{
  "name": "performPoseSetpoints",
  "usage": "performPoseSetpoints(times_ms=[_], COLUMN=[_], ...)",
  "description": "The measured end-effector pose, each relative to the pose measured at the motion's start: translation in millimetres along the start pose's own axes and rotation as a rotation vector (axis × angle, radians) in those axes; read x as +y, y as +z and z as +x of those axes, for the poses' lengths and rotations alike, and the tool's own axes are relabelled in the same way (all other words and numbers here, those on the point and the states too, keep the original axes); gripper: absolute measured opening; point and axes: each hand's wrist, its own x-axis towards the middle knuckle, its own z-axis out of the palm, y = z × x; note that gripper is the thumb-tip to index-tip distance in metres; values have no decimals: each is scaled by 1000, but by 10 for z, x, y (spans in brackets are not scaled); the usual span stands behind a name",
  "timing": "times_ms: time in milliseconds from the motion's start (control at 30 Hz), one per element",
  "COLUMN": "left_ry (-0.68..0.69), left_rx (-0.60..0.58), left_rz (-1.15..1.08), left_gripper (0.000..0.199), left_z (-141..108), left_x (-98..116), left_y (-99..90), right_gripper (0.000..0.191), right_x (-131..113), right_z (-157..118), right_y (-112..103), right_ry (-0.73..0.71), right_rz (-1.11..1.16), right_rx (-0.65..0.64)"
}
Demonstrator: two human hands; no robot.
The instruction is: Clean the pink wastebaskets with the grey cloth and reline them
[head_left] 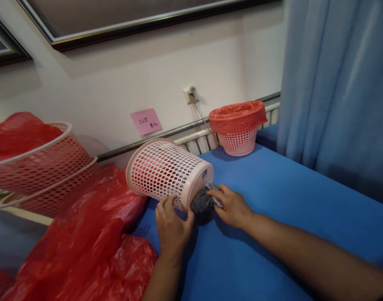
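Note:
A pink perforated basket (pixel 166 169) lies on its side on the blue surface (pixel 272 200), its closed base turned to the right. My left hand (pixel 173 225) touches the lower side of the basket near the base, fingers and thumb apart. In my right hand (pixel 232 205) is a dark grey crumpled cloth or pad (pixel 202 201), pressed against the base of the basket. A small label (pixel 204 173) shows on that base.
A pink basket (pixel 239 143) with a red liner stands at the back. Red plastic bags (pixel 81 234) cover the left front. Larger pink baskets (pixel 66 152) are at the left. A metal rail (pixel 141 143) runs along the wall; a blue curtain (pixel 332 83) hangs right.

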Motion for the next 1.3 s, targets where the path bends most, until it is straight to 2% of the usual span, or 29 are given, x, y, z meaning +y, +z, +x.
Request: performPoseSetpoints(times_ms=[67, 100, 167, 200, 333, 367, 433, 500, 633, 700, 733, 767, 867, 900, 933, 967, 1000, 1100, 1133, 1167, 1200, 1233, 1300], left_ry=[-4, -4, 6, 10, -20, -28, -20, -16, -28, -18, -16, -16, -24, -26, -25, -25, -25, -31, -33, -33, -28, -24, -18], left_rx=[9, 16, 10, 3, 6, 11, 3, -7, -12, -22, -26, -27, -32, -37, -47, -53, -56, -54, -50, -50, -51, -49, -53], left_rz=[-4, -5, -7, -6, 1, 5, 14, 23, 42, 46, 47, 46, 46, 48, 49, 52, 55, 67, 73, 76, 76, 76, 79], left_gripper=[46, 45, 45, 46, 47, 46, 44, 44, 43, 45, 46, 46, 47, 48, 48, 48, 48, 46, 46, 46, 46, 46, 47], left_z=[4, 2, -6, -12, -31, -33, -36, -40, -52, -60, -63, -67, -75, -76, -77, -78, -77, -77, -78, -79, -81, -84, -92], left_x=[32, 41, 44, 39, 17, 16, 23, 35, 53, 49, 42, 32, -17, -36, -53, -65, -72, -59, -50, -44, -43, -49, -82], left_y=[0, 2, 8, 12, 22, 23, 24, 27, 36, 42, 45, 47, 53, 55, 55, 57, 58, 66, 69, 72, 75, 76, 77], right_gripper=[43, 42, 44, 44, 26, 23, 25, 33, 42, 42, 43, 44, 37, 34, 33, 34, 37, 44, 44, 45, 47, 48, 50], right_x=[71, 80, 40, -3, -188, -210, -203, -131, 82, 128, 122, 100, -11, -38, -50, -46, -28, 53, 66, 66, 52, 26, -42], right_z=[46, 65, 76, 67, -16, -33, -47, -30, 63, 92, 91, 79, 3, -20, -32, -31, -15, 106, 154, 196, 226, 240, 221], right_y=[13, 36, 94, 120, 120, 92, 20, -49, -94, -57, -28, 4, 79, 88, 86, 74, 56, -7, -20, -27, -27, -21, 0], right_ry=[124, 158, 162, 128, -82, -118, -137, -86, 181, 244, 233, 190, -25, -82, -114, -119, -101, -9, 15, 31, 34, 19, -50], right_rz=[108, 142, 156, 137, -37, -80, -134, -115, 81, 144, 150, 140, 50, 23, 15, 28, 61, 180, 197, 195, 182, 160, 99], right_rx=[213, 281, 285, 211, -306, -400, -465, -377, 88, 264, 282, 237, -126, -223, -264, -233, -131, 327, 438, 497, 494, 433, 205])
